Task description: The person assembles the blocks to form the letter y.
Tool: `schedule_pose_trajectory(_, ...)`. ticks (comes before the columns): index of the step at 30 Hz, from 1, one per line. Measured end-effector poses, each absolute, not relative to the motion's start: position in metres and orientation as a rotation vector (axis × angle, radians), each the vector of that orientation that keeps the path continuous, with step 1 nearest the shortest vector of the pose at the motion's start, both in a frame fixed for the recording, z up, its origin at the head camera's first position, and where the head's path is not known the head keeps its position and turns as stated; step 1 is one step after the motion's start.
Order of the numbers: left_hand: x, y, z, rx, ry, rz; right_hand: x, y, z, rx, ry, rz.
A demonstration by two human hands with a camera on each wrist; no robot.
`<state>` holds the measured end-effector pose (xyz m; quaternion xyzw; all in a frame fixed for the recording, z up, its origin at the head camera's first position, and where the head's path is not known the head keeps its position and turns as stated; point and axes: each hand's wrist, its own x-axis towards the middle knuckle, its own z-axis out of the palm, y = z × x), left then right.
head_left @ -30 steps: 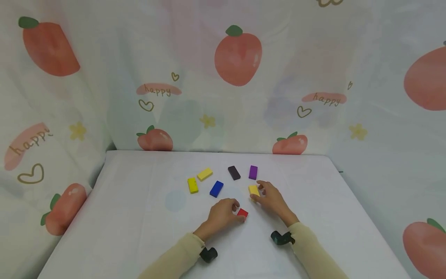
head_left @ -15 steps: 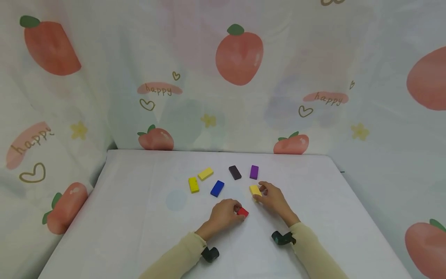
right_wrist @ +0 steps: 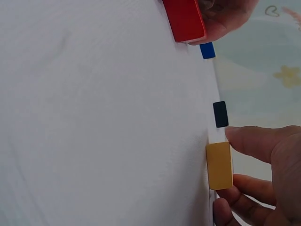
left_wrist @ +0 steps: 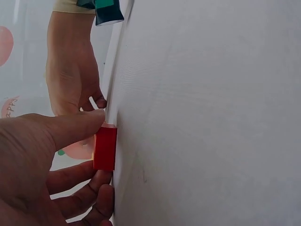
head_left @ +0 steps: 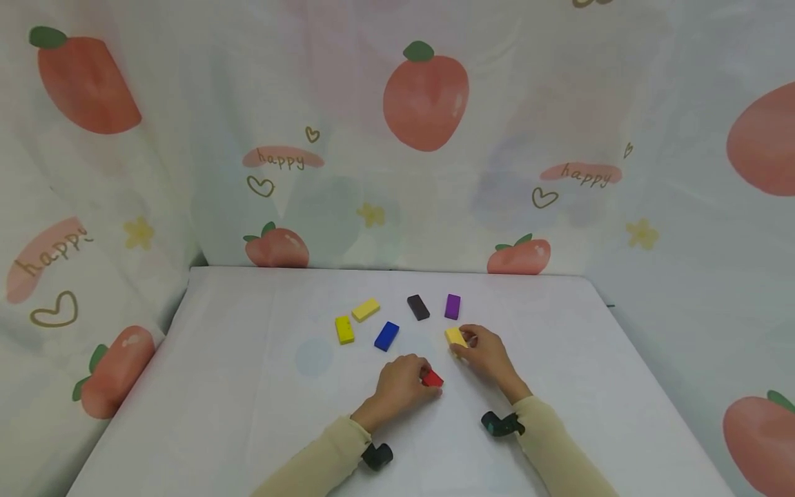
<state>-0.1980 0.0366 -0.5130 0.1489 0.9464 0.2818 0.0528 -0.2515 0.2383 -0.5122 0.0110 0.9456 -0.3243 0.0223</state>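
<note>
My left hand (head_left: 402,385) pinches a small red block (head_left: 432,378) on the white table. In the left wrist view, the thumb lies at one end of the red block (left_wrist: 105,147) and curled fingers at its other end. Further right, my right hand (head_left: 487,355) holds a yellow block (head_left: 456,336) between thumb and fingers. The right wrist view shows that yellow block (right_wrist: 219,165) low on the tabletop, with the thumb by its upper end and fingers by its lower end. The right hand's palm side is hidden in the head view.
Behind the hands lie a blue block (head_left: 387,336), a bright yellow block (head_left: 344,330), a pale yellow block (head_left: 366,310), a dark block (head_left: 418,307) and a purple block (head_left: 453,306). A peach-print curtain (head_left: 428,207) hangs behind the white table (head_left: 205,386).
My left fingers have closed in on the red block, which has turned slightly. The right hand has closed round the yellow block, which has shifted a little; the other blocks stay put.
</note>
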Motion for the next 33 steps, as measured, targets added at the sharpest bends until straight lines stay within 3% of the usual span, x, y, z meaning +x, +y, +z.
schedule_pose_trajectory(33, -0.195, 0.013, -0.505, 0.339, 2.898, 0.944, -0.248, 0.227, -0.508, -0.063, 2.960, -1.037)
